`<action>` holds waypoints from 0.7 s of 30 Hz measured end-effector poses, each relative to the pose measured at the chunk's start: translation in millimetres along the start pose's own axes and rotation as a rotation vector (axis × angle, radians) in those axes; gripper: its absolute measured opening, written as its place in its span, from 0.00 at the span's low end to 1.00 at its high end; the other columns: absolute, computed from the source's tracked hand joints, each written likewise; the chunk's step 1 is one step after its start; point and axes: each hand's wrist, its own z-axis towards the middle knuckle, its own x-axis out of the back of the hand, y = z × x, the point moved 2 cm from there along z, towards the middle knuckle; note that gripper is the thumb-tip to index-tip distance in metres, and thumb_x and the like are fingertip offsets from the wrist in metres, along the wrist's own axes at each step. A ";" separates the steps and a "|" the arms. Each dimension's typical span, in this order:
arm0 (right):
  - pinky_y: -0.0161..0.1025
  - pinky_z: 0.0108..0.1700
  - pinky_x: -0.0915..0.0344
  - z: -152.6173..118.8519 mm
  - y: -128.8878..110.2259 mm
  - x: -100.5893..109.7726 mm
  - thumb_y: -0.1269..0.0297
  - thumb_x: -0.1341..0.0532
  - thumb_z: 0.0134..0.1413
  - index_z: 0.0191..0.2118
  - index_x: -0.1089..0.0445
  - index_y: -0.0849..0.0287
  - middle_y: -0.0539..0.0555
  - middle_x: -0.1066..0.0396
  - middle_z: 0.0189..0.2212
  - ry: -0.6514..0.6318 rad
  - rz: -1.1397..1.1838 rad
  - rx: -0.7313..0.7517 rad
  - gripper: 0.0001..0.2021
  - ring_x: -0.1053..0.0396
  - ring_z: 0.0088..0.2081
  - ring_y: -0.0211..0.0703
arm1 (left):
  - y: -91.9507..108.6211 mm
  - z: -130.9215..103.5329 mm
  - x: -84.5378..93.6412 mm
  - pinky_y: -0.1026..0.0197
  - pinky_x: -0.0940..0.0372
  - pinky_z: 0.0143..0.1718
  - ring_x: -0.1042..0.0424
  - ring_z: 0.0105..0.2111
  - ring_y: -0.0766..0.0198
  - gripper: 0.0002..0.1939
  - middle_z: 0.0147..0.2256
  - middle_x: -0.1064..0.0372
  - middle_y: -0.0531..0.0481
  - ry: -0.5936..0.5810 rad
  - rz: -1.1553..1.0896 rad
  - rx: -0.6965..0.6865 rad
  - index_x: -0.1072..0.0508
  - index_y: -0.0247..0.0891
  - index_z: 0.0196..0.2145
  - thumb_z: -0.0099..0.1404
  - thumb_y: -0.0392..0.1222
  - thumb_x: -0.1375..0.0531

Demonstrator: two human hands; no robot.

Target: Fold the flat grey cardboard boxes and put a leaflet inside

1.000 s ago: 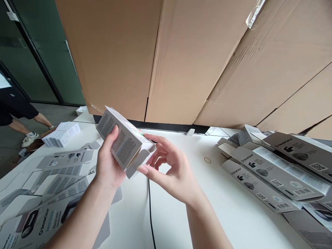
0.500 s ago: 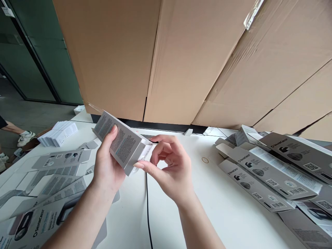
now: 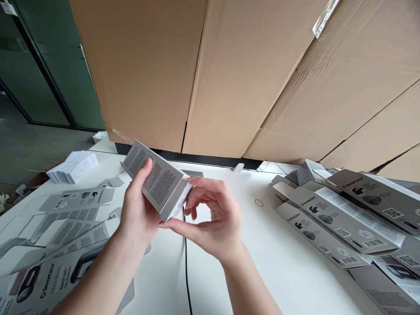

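Note:
A grey printed carton [image 3: 160,181] is held tilted above the white table, its near end pointing right and down. My left hand [image 3: 139,205] is closed round its lower side, thumb lying across the printed panel. At the near end, my right hand [image 3: 213,214] has its thumb at the lower corner and its index finger at the upper corner, the other fingers curled. That end looks shut, with its flap pressed flat. Below my left hand lie flattened grey cartons [image 3: 78,236].
Folded-up cartons [image 3: 337,218] are piled on the right. A stack of folded white leaflets [image 3: 74,166] sits at the far left. A rubber band [image 3: 259,203] and a black cable [image 3: 187,271] lie on the table [image 3: 262,258]. Large cardboard boxes [image 3: 236,78] stand behind.
My right hand has moved slightly left against the carton's end, and the flap that stuck out there is now pressed in. A person's leg at the far left has mostly gone from view.

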 end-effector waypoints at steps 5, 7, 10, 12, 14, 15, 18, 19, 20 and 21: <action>0.36 0.26 0.25 0.6 -2.2 -0.1 0.54 0.11 0.57 0.60 0.25 0.44 0.44 0.23 0.33 0.036 0.011 -0.046 0.32 0.24 0.31 0.39 | 1.7 0.6 0.5 0.53 0.23 0.36 0.17 0.38 0.50 0.22 0.40 0.18 0.47 0.081 0.019 -0.053 0.17 0.42 0.44 0.65 0.59 0.18; 0.37 0.27 0.25 0.3 -0.2 -0.3 0.51 0.11 0.56 0.53 0.27 0.45 0.45 0.22 0.34 0.039 0.006 -0.058 0.29 0.25 0.30 0.39 | 3.3 0.8 0.9 0.53 0.23 0.35 0.17 0.38 0.50 0.23 0.41 0.18 0.47 0.100 0.035 -0.064 0.16 0.43 0.45 0.64 0.58 0.17; 0.39 0.26 0.24 -1.8 4.2 -1.6 0.48 0.12 0.57 0.51 0.28 0.47 0.46 0.21 0.36 0.032 -0.030 -0.064 0.29 0.24 0.30 0.40 | 5.3 1.2 2.0 0.53 0.22 0.33 0.17 0.38 0.49 0.24 0.40 0.18 0.47 0.118 0.061 -0.066 0.16 0.42 0.44 0.60 0.57 0.15; 0.40 0.26 0.24 -3.2 6.3 -2.3 0.48 0.13 0.59 0.58 0.26 0.47 0.47 0.21 0.36 0.026 -0.086 -0.053 0.31 0.23 0.31 0.41 | 6.4 1.6 2.6 0.53 0.21 0.33 0.16 0.39 0.48 0.24 0.40 0.17 0.46 0.112 0.074 -0.069 0.15 0.42 0.44 0.60 0.58 0.15; 0.41 0.26 0.23 -3.9 7.3 -2.3 0.50 0.13 0.59 0.63 0.26 0.46 0.48 0.21 0.37 0.015 -0.137 -0.045 0.34 0.22 0.32 0.43 | 7.3 1.9 2.9 0.53 0.20 0.33 0.16 0.38 0.49 0.24 0.40 0.17 0.46 0.093 0.077 -0.068 0.15 0.42 0.44 0.62 0.58 0.16; 0.42 0.26 0.22 -3.9 7.4 -2.2 0.50 0.13 0.58 0.64 0.27 0.46 0.48 0.20 0.37 0.000 -0.141 -0.040 0.35 0.22 0.32 0.43 | 7.7 2.0 3.0 0.54 0.21 0.32 0.17 0.37 0.51 0.23 0.40 0.17 0.45 0.082 0.075 -0.066 0.16 0.42 0.44 0.63 0.58 0.17; 0.41 0.28 0.19 -3.0 5.6 -1.7 0.53 0.12 0.56 0.63 0.27 0.45 0.48 0.19 0.38 -0.024 -0.064 -0.021 0.35 0.20 0.34 0.44 | 9.0 2.4 3.2 0.56 0.22 0.31 0.19 0.35 0.54 0.23 0.40 0.18 0.46 0.061 0.073 -0.075 0.16 0.41 0.43 0.65 0.59 0.17; 0.41 0.29 0.19 -2.7 4.7 -1.5 0.56 0.11 0.55 0.62 0.27 0.44 0.47 0.20 0.38 -0.017 -0.030 -0.027 0.35 0.20 0.34 0.44 | 9.3 2.6 3.5 0.57 0.22 0.31 0.19 0.35 0.55 0.22 0.40 0.19 0.46 0.063 0.072 -0.087 0.16 0.41 0.44 0.65 0.59 0.17; 0.40 0.29 0.20 -2.5 3.9 -1.5 0.58 0.11 0.54 0.61 0.28 0.44 0.46 0.20 0.38 -0.003 -0.004 -0.043 0.35 0.20 0.34 0.43 | 9.6 2.9 4.1 0.58 0.22 0.32 0.19 0.36 0.56 0.22 0.41 0.19 0.47 0.066 0.069 -0.101 0.15 0.42 0.44 0.65 0.58 0.17; 0.39 0.28 0.21 -2.5 3.4 -1.7 0.59 0.11 0.53 0.61 0.28 0.43 0.46 0.21 0.38 0.012 0.015 -0.070 0.36 0.20 0.34 0.43 | 9.6 3.4 4.7 0.58 0.22 0.33 0.19 0.37 0.57 0.22 0.42 0.18 0.48 0.070 0.064 -0.115 0.15 0.42 0.45 0.65 0.57 0.17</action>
